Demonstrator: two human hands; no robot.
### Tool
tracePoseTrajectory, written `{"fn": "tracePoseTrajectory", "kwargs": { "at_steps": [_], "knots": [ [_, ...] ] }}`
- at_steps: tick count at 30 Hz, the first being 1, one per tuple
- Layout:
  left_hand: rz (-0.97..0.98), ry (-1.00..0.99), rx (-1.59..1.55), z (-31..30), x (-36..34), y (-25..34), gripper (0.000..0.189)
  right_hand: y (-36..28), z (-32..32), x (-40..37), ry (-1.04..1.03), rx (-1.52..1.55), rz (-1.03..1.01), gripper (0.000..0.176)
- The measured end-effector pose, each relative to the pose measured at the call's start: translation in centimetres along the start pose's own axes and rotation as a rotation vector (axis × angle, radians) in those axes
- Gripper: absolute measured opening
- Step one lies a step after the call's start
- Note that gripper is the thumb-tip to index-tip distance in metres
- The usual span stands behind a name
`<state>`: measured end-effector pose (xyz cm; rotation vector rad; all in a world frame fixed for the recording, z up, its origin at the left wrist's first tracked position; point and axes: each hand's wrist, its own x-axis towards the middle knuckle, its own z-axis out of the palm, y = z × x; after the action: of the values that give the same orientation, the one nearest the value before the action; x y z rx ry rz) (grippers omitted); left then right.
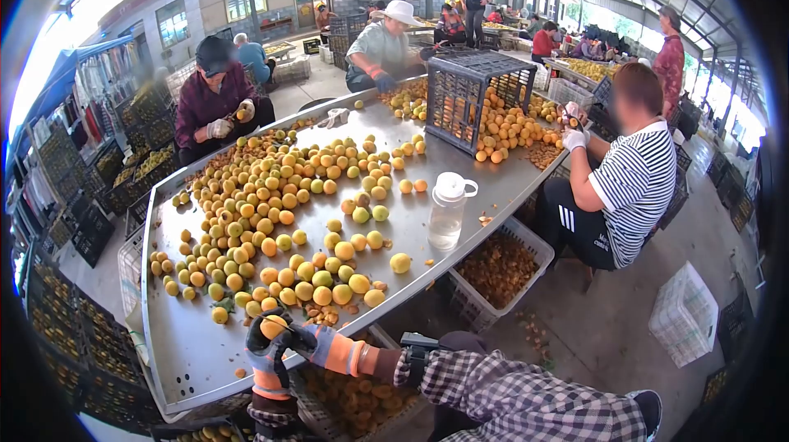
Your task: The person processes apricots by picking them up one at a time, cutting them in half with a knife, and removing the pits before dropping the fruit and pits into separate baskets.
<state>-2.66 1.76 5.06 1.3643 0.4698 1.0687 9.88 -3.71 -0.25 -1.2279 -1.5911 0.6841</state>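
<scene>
I have both hands together at the near edge of the counter (pixel 189 352), in black and orange gloves. The left hand (pixel 265 364) comes up from below and the right hand (pixel 316 343) comes in from the right, at the end of a checked sleeve (pixel 509 397). The fingers of both hands are curled around one apricot (pixel 274 326), which sits between them just above the counter edge. I cannot tell which hand carries more of the grip.

Just beyond the hands, a few brown pits (pixel 329 315) lie on the metal. Behind them a big pile of apricots (pixel 263 195), yellow and orange, covers the left and middle part of the counter. A clear water bottle (pixel 448 212) with a white cap stands upright to the right of the pile, apart from the fruit. Farther away, a black crate (pixel 468 101) stands on the counter with more apricots around it.

Below the right edge of the counter is a white crate (pixel 500 269) filled with brown pits. A person in a striped shirt (pixel 633 183) sits beside it, and two other persons, one with a dark cap (pixel 215 97) and one with a white hat (pixel 382 43), sit at the far side.
</scene>
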Motion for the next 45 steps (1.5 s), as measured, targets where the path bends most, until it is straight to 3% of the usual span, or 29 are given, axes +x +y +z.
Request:
{"fn": "tracePoseTrajectory", "kwargs": {
  "at_steps": [3,6,9,11,13,15,17,18,19,21,22,24,25,28,30,31,33,34,35,36,37,38,39,41,42,44,45],
  "knots": [
    [-0.196,0.048,-0.274,1.3,-0.8,-0.7,0.033,1.2,1.8,-0.3,0.138,0.11,-0.071,0.027],
    [-0.208,0.064,-0.313,1.8,-0.7,-0.6,0.036,0.8,1.5,-0.3,0.128,0.093,-0.02,0.026],
    [-0.241,0.02,-0.22,-0.3,0.2,-1.4,0.035,1.1,0.7,0.0,0.079,0.074,0.053,0.023],
    [-0.089,0.023,0.018,-2.5,0.7,-3.4,0.038,1.2,0.5,0.0,-0.007,0.077,0.14,0.022],
    [-0.029,0.022,-0.006,-2.9,0.7,-3.3,0.041,1.3,0.8,0.0,0.048,-0.216,-0.121,0.02],
    [-0.041,0.034,0.03,-2.4,0.4,-2.6,0.038,1.4,1.0,0.0,-0.006,-0.205,-0.016,0.023],
    [-0.047,0.153,-0.04,1.1,-0.2,-0.6,0.03,2.2,2.1,-0.2,0.085,-0.383,-0.215,0.023],
    [-0.169,0.178,-0.167,1.6,-0.2,-0.6,0.031,-0.2,1.5,-0.2,0.066,-0.18,-0.089,0.025],
    [-0.292,0.212,-0.297,1.7,-0.2,-1.0,0.033,0.5,1.7,-0.1,0.13,-0.622,-0.311,0.026],
    [-0.431,0.283,-0.531,1.6,-0.1,-2.1,0.031,0.2,1.5,0.0,0.033,0.113,0.182,0.027],
    [-0.455,0.281,-0.573,1.0,0.0,-2.9,0.028,-0.7,0.9,0.2,0.043,0.096,0.185,0.028],
    [-0.244,0.206,-0.353,0.1,0.3,-3.1,0.026,0.0,0.7,0.5,0.1,0.148,0.148,0.028],
    [-0.114,0.031,-0.03,-1.1,0.1,-3.0,0.031,1.2,1.2,0.6,0.157,0.206,0.109,0.029],
    [-0.183,-0.016,0.037,-1.5,0.6,-2.6,0.031,0.4,0.6,0.6,0.154,0.026,0.114,0.028],
    [-0.153,0.016,0.006,-1.1,0.5,-2.5,0.032,-0.4,0.2,0.9,0.169,-0.189,-0.06,0.029],
    [-0.237,0.017,-0.108,-1.0,0.3,-2.4,0.029,-0.4,0.5,0.9,0.172,-0.19,-0.06,0.029],
    [-0.317,-0.009,-0.229,-1.0,-0.4,-3.1,0.027,-0.7,1.0,0.5,0.183,0.315,0.137,0.028],
    [-0.301,0.05,-0.218,-1.6,-0.6,-4.5,0.028,-0.7,0.5,0.5,0.123,0.177,0.209,0.028],
    [-0.279,0.089,-0.216,-1.6,-0.2,-5.4,0.029,-0.2,1.0,0.3,0.115,0.424,0.231,0.03],
    [-0.302,0.127,-0.252,-1.4,0.0,-5.5,0.029,0.5,0.6,0.1,0.067,-0.111,0.073,0.034],
    [-0.328,0.165,-0.288,-1.3,0.3,-5.2,0.03,1.6,1.1,0.1,0.138,-0.242,-0.02,0.036],
    [-0.272,0.072,-0.162,-1.1,0.5,-4.0,0.033,0.1,0.2,0.3,0.08,-0.059,0.089,0.036],
    [-0.211,-0.006,-0.031,-1.5,0.6,-3.1,0.038,2.5,1.0,0.4,0.055,-0.152,0.158,0.037],
    [-0.095,-0.075,0.135,-3.9,1.3,-4.9,0.045,-0.7,-0.7,1.2,-0.005,-0.233,0.39,0.043],
    [-0.048,-0.093,0.176,-4.1,1.6,-5.3,0.054,0.4,-0.5,1.3,0.015,-0.24,0.387,0.043],
    [0.075,-0.22,0.215,-4.7,2.8,-7.4,0.059,3.0,0.6,1.1,0.278,-0.311,-0.053,0.054],
    [0.125,-0.244,0.191,-4.9,3.0,-8.5,0.06,3.5,0.6,0.7,0.286,-0.318,-0.054,0.054]
  ]
}}
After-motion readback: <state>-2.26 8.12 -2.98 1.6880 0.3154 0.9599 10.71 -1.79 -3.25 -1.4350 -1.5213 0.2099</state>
